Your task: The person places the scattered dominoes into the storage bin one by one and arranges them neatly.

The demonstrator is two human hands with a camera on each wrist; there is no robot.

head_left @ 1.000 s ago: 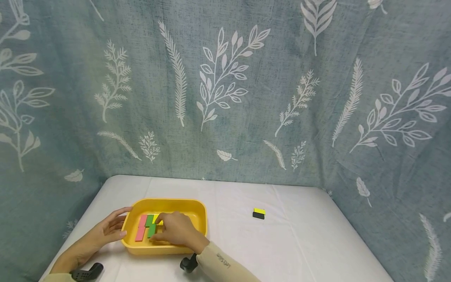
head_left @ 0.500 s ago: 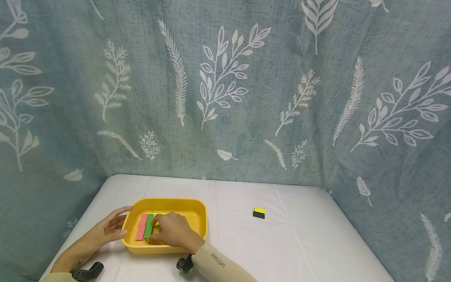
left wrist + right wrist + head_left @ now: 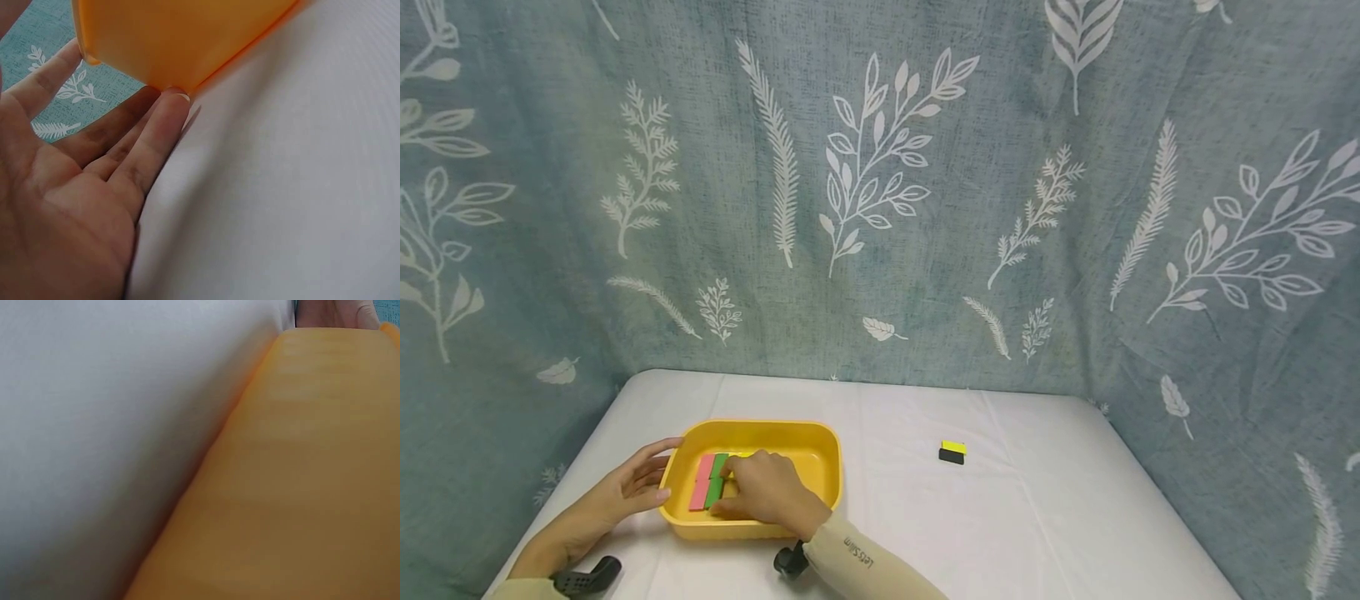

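Observation:
A yellow tray (image 3: 760, 423) stands on the left part of the table. My left hand (image 3: 628, 485) touches its left end; in the left wrist view, fairly straight fingers rest against the outer wall (image 3: 175, 40). Inside, two pink blocks (image 3: 698, 495) lie end to end, beside a far green block (image 3: 718, 465) and a near green block (image 3: 712, 493). My right hand (image 3: 769, 492) reaches in over the front rim and pinches the near green block between thumb and finger. Part of a yellow block (image 3: 742, 454) shows behind that hand. In the right wrist view, the tray wall hides the fingers.
A yellow block (image 3: 954, 447) and a black block (image 3: 951, 457) lie together on the white tablecloth (image 3: 910, 517), right of the tray. A patterned blue-green curtain (image 3: 880, 208) hangs behind and beside the table.
My right hand has moved slightly left, bringing the near green block against the pink ones and in line with the far green block. The left hand stays in place.

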